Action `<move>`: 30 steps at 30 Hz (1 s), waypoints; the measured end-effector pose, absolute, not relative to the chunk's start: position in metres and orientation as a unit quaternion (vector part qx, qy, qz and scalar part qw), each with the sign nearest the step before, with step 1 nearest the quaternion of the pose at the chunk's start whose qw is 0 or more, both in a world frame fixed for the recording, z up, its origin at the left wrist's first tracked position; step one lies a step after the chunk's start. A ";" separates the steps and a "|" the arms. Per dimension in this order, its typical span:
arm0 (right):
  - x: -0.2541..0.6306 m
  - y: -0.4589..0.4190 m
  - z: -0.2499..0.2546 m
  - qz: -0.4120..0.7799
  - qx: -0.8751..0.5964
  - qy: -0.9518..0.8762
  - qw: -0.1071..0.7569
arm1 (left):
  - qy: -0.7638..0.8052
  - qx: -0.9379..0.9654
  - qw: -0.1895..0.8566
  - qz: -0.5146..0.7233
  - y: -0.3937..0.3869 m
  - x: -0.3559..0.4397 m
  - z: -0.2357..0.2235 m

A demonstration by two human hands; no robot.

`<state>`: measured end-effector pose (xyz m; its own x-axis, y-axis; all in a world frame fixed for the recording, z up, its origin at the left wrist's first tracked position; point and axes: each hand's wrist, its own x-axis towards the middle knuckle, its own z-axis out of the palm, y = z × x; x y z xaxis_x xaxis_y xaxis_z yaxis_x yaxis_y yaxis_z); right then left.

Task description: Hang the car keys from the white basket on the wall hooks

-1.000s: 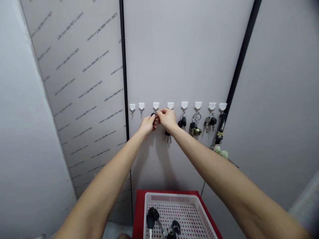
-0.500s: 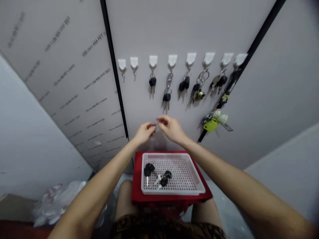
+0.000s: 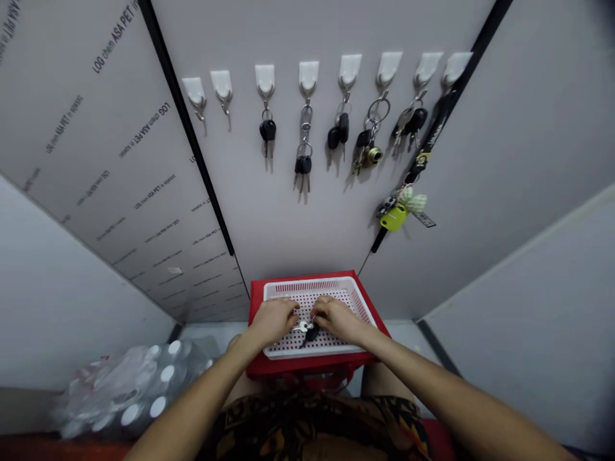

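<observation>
A white perforated basket (image 3: 355, 296) sits on a red stool (image 3: 257, 294) in front of my knees. My left hand (image 3: 272, 319) and my right hand (image 3: 337, 318) both rest inside it, fingers curled over a bunch of black-headed keys (image 3: 307, 330) lying between them. Whether either hand grips the keys is hidden by the fingers. On the grey wall above runs a row of white hooks (image 3: 308, 75). Key bunches hang from most of them; a single black key (image 3: 268, 130) hangs on the third hook. The two leftmost hooks (image 3: 209, 88) are bare.
A black lanyard with a yellow-green tag (image 3: 394, 217) hangs from the rightmost hook. A plastic-wrapped pack of bottles (image 3: 129, 394) lies on the floor at lower left. A panel covered in printed film (image 3: 96, 141) stands on the left.
Both hands have come down from the third hook, leaving a black key hanging there, and now lie in the basket. The view has tilted downward.
</observation>
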<state>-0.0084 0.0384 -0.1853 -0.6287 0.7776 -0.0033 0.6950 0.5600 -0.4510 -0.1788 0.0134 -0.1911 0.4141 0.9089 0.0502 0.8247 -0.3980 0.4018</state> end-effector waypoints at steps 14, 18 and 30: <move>-0.050 0.057 -0.137 0.564 -0.423 -0.644 0.296 | 0.426 0.635 0.463 0.448 0.022 -0.173 -0.178; -0.069 0.075 -0.107 0.571 -0.417 -0.611 0.356 | 0.434 0.565 0.497 0.495 0.038 -0.187 -0.163; -0.176 0.124 0.052 0.363 -0.294 -0.703 0.536 | 0.409 0.506 0.384 0.655 0.091 -0.262 0.007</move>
<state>-0.1758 0.1243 0.0521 -0.2515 0.8032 0.5400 0.0247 0.5631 -0.8260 -0.2620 0.0908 0.0068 -0.1932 0.9167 0.3497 -0.0896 -0.3714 0.9241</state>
